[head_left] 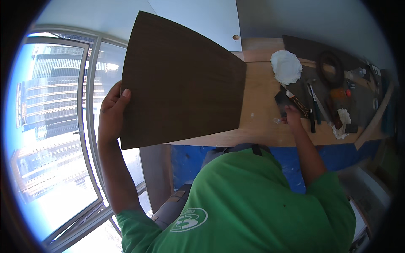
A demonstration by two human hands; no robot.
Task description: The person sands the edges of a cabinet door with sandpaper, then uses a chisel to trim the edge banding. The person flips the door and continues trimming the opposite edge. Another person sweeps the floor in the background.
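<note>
Closest to my camera is the green shirt (253, 202), a pale round emblem on its front, with a bare forearm reaching out on either side. On my left, the left grip (112, 103) is clamped on the left edge of a large dark brown panel (185, 80), thumb on the near face and fingers behind. I see the panel tilted up over the left part of the wooden surface (257, 99); whether its right edge touches down, I cannot tell. My right grip (291, 115) is low beside a dark flat piece (282, 101), its fingers bent at that piece's lower edge; I cannot tell whether they are clamped on it or only touching. A small whitish scrap (277, 121) shows by the fingertips.

Just beyond that grip I have a tool with a patterned handle (298, 103) lying aslant, and to its right a slim dark tool (313, 105). Further right sit a crumpled white piece (342, 122) and a small dark block (351, 128). Across the surface lie a rounded white mass (286, 67), a dark ring (330, 69), an orange item (337, 93) and a clear bottle (358, 73). Below the front edge I make out a blue covering (185, 162). Farthest off, past the window frame (82, 92) on my left, tall buildings (50, 101) stand in bright light.
</note>
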